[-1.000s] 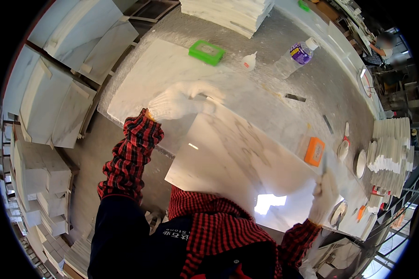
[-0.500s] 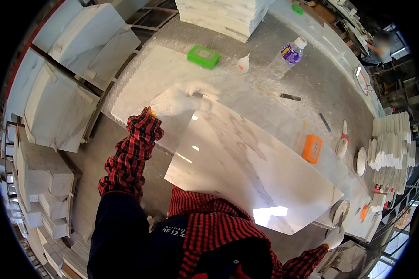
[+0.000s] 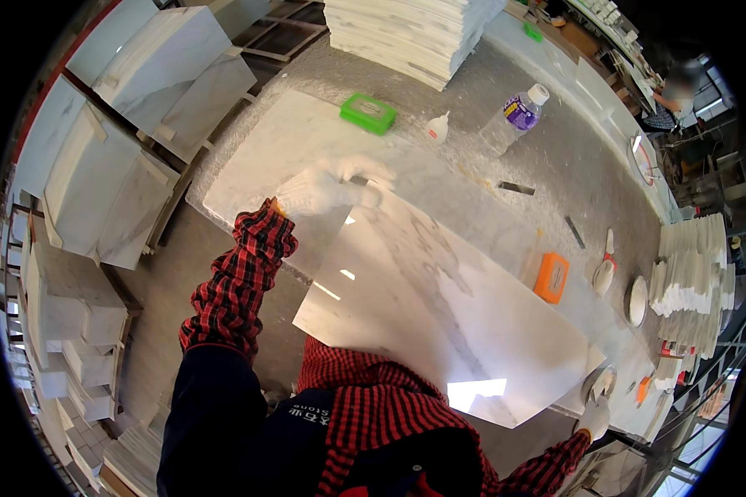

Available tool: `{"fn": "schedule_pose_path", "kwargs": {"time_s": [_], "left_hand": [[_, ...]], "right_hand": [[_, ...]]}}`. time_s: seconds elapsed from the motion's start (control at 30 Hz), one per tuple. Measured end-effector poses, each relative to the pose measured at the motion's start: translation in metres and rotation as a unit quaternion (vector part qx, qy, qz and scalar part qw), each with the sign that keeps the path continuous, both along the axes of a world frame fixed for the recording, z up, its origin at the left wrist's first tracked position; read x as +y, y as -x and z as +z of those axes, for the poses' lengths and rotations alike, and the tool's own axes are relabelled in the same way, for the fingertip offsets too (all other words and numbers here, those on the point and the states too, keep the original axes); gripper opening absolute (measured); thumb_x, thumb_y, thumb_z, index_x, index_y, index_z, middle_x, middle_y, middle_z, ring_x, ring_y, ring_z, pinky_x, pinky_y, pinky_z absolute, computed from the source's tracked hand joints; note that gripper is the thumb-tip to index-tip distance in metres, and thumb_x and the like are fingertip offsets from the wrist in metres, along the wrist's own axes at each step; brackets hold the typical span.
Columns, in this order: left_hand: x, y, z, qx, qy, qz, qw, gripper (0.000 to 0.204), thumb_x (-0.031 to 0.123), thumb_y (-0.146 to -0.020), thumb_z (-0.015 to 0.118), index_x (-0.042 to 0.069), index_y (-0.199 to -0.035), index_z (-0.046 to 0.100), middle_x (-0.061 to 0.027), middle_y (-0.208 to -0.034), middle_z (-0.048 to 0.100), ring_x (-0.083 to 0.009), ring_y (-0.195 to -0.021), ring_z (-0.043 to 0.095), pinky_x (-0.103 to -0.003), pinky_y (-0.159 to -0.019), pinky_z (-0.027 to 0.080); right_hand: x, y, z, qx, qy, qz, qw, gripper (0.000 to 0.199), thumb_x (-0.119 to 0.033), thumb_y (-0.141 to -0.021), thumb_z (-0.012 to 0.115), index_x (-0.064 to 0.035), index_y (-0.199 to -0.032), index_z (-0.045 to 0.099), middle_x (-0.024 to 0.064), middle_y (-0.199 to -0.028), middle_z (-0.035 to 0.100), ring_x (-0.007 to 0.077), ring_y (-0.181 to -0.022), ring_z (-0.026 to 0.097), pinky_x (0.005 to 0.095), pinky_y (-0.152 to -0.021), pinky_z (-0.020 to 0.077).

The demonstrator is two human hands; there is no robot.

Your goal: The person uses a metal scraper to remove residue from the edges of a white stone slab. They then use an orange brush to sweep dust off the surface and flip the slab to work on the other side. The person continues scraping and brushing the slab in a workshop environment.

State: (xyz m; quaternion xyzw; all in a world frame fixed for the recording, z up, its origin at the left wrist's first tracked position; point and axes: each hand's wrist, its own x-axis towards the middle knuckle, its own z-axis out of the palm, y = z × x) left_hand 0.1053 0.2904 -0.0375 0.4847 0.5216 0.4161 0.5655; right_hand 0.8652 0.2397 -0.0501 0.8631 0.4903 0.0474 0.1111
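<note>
Your gloved left hand [image 3: 327, 186] and right hand [image 3: 593, 417] clasp opposite corners of the polished marble slab [image 3: 439, 315], its long axis running diagonally between them.

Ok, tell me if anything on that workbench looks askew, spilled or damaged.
Only the big glossy marble slab stands out: it sits skewed to the workbench, its near edge overhanging toward the person, gripped by the left hand and right hand. No spill or crack shows; the plastic bottle lies tilted.
</note>
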Motion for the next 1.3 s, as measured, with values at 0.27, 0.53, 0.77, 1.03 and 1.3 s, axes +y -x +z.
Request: {"fn": "schedule_pose_path", "kwargs": {"time_s": [0.27, 0.53, 0.77, 1.03, 1.3], "left_hand": [[-0.002, 0.003, 0.001, -0.029, 0.01, -0.02, 0.999, 0.036, 0.0, -0.09, 0.071, 0.003, -0.125, 0.066, -0.0053, -0.118, 0.069, -0.0142, -0.1, 0.068, -0.03, -0.094, 0.052], [-0.001, 0.003, 0.001, -0.036, -0.029, -0.048, 0.998, 0.038, -0.004, -0.093, 0.064, 0.003, -0.13, 0.063, -0.0063, -0.119, 0.068, -0.0166, -0.095, 0.07, -0.031, -0.091, 0.053], [-0.004, 0.007, -0.015, -0.077, -0.099, -0.024, 0.992, 0.034, -0.003, -0.091, 0.066, 0.003, -0.124, 0.068, -0.0063, -0.125, 0.067, -0.0159, -0.107, 0.066, -0.031, -0.093, 0.053], [-0.012, 0.008, 0.01, -0.007, -0.093, -0.027, 0.995, 0.036, 0.002, -0.09, 0.071, 0.008, -0.125, 0.069, -0.0044, -0.121, 0.071, -0.0132, -0.111, 0.065, -0.031, -0.101, 0.049], [-0.014, 0.013, 0.006, 0.013, -0.08, -0.052, 0.995, 0.039, 0.004, -0.09, 0.071, 0.01, -0.128, 0.068, -0.0053, -0.127, 0.069, -0.0137, -0.118, 0.063, -0.029, -0.104, 0.047]], "right_hand": [[0.09, 0.182, 0.083, 0.391, -0.158, 0.214, 0.881, 0.043, -0.013, -0.093, 0.061, 0.0048, -0.133, 0.059, 0.015, -0.127, 0.066, 0.0239, -0.115, 0.062, 0.0352, -0.101, 0.0459], [0.207, 0.429, 0.014, 0.559, 0.048, 0.416, 0.716, 0.053, -0.027, -0.09, 0.069, -0.0011, -0.136, 0.06, 0.0157, -0.133, 0.065, 0.025, -0.124, 0.06, 0.0348, -0.106, 0.0433], [0.256, 0.539, -0.039, 0.507, -0.017, 0.373, 0.777, 0.075, -0.029, -0.084, 0.076, 0.0019, -0.146, 0.049, 0.0211, -0.139, 0.059, 0.025, -0.125, 0.059, 0.0339, -0.101, 0.0467], [0.281, 0.578, -0.06, 0.582, -0.039, 0.386, 0.714, 0.051, -0.025, -0.082, 0.077, -0.0023, -0.127, 0.066, 0.0131, -0.122, 0.07, 0.0219, -0.115, 0.063, 0.0339, -0.099, 0.0458], [0.274, 0.555, -0.037, 0.633, 0.03, 0.414, 0.654, 0.043, -0.015, -0.094, 0.066, -0.0044, -0.135, 0.059, 0.0112, -0.132, 0.064, 0.0206, -0.116, 0.06, 0.0341, -0.105, 0.0428]]}}
